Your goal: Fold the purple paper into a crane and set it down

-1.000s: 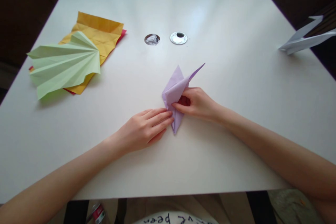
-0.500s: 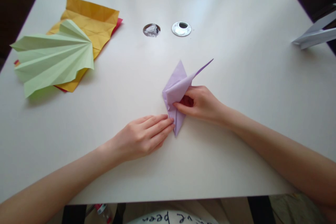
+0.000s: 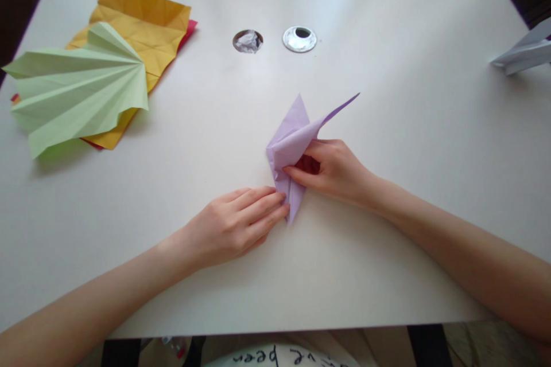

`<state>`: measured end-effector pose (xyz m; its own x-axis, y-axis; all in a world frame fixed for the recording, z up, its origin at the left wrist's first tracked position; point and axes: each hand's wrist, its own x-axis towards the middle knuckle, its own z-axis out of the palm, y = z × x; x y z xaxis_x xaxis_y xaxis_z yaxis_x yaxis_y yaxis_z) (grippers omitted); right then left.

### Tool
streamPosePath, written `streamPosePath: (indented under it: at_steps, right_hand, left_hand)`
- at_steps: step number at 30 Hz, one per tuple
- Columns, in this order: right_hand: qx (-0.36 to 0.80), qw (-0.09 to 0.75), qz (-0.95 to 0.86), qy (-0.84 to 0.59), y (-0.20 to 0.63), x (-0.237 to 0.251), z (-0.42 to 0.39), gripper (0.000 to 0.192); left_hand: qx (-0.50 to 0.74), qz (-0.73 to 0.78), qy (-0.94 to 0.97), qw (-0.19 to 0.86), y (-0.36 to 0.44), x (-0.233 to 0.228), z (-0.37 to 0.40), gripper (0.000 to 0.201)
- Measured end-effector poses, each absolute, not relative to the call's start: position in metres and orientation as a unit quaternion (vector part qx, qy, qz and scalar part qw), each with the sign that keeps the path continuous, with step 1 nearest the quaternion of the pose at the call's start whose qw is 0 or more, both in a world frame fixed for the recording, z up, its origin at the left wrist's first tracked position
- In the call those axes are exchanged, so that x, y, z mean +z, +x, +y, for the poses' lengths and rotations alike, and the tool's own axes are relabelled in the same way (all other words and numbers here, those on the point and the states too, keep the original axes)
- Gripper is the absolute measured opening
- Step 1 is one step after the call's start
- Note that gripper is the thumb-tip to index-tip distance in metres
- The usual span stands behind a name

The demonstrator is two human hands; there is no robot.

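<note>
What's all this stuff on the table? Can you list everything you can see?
table: one, white, fills the view
lilac folded paper: one, centre, partly lifted off the table
green pleated paper fan: one, pale green, far left, lying on other sheets
yellow creased sheet: one, mustard yellow, under the fan
red sheet: one, only an edge showing beneath the yellow sheet
table holes: two, round, far centre; the right one has a silver ring
white folded paper: one, right edge, cut off by the frame
left hand: flat, fingers pressing the lilac paper's lower tip
right hand: pinching the lilac paper's raised flap
</note>
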<state>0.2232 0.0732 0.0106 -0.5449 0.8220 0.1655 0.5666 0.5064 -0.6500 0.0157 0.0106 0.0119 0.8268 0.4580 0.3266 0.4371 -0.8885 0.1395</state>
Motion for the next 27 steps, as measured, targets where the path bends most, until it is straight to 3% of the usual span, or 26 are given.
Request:
streamPosePath:
  at_steps: [16, 27]
  right_hand:
    - [0.300, 0.221, -0.829, -0.417, 0.224, 0.013, 0.073, 0.011]
    - [0.441, 0.215, -0.734, -0.469, 0.222, 0.020, 0.070, 0.014]
  left_hand:
    - [0.156, 0.292, 0.944, 0.010, 0.015, 0.010, 0.013, 0.035]
    - [0.177, 0.301, 0.937, -0.032, 0.016, 0.010, 0.012, 0.028]
